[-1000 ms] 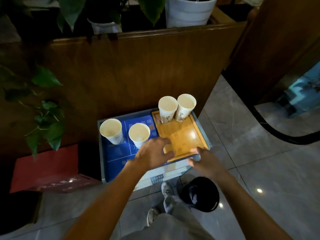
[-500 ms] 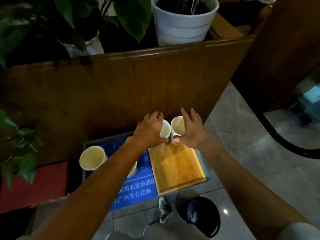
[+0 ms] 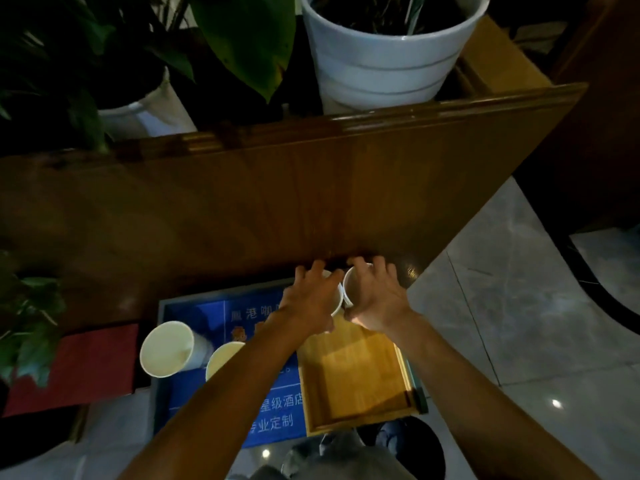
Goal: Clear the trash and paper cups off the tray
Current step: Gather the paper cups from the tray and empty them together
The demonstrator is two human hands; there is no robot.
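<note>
A yellow wooden tray [image 3: 356,379] lies on the right side of a blue printed box top [image 3: 194,313]. Two paper cups stand at the tray's far end. My left hand [image 3: 311,299] is wrapped around the left cup [image 3: 337,301], mostly hiding it. Around the right cup [image 3: 350,284] my right hand [image 3: 375,297] is closed, and only part of its rim shows. Two more paper cups stand off the tray on the blue surface: one [image 3: 168,348] at the left, one [image 3: 221,358] partly behind my left forearm.
A wooden partition [image 3: 277,202] rises just behind the cups, with a white plant pot [image 3: 388,53] and leaves above it. A red box [image 3: 69,365] sits at the left. A black bin [image 3: 412,448] stands on the tiled floor below the tray.
Both hands left the tray's near edge, reached to its far end and closed around the two cups. The view has tilted down and closer.
</note>
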